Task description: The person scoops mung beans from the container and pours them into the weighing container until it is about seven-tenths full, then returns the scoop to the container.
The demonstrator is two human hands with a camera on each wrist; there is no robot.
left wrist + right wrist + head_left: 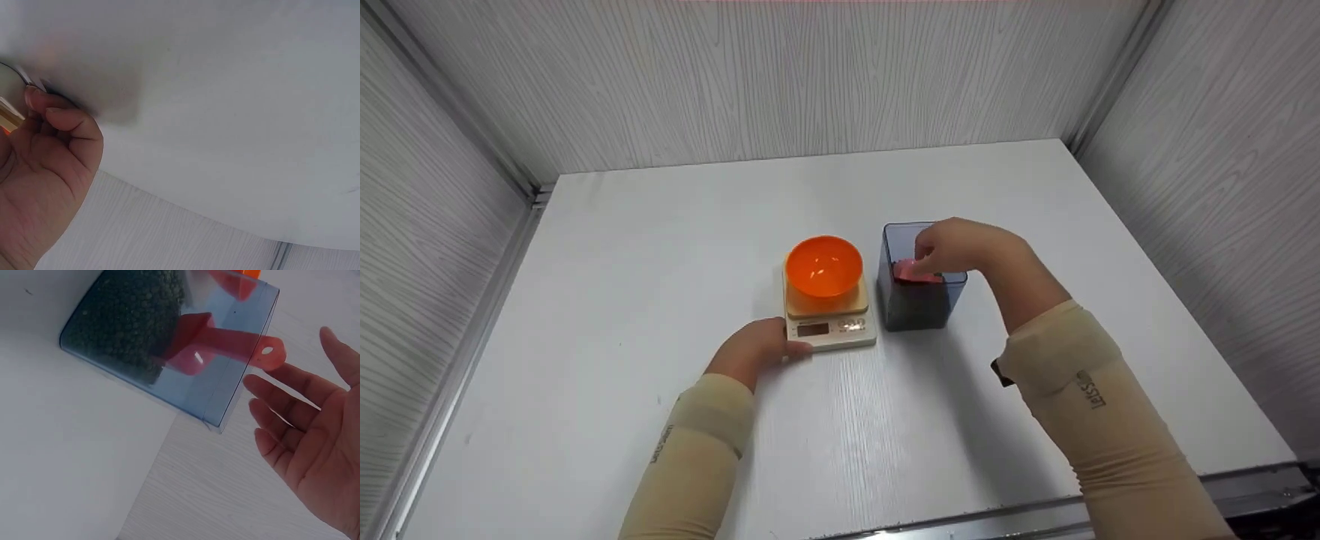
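In the head view, an orange bowl (823, 267) stands on a kitchen scale (852, 325) with a small display. My left hand (763, 341) grips the scale's front left corner, thumb along its front edge; the left wrist view shows the fingers of this hand (53, 152) curled at the edge. To the scale's right stands a clear bluish container (919, 307) partly filled with dark green pellets (121, 323). A pinkish-red scoop (225, 344) leans inside, its handle reaching past the rim. My right hand (315, 422) is at the handle's end, fingers extended, thumb apart.
The white tabletop (607, 300) bears the scale and container side by side near its middle. Grey wood-grain panels (810, 82) rise at the back and both sides. A metal rail (982, 525) runs along the front edge.
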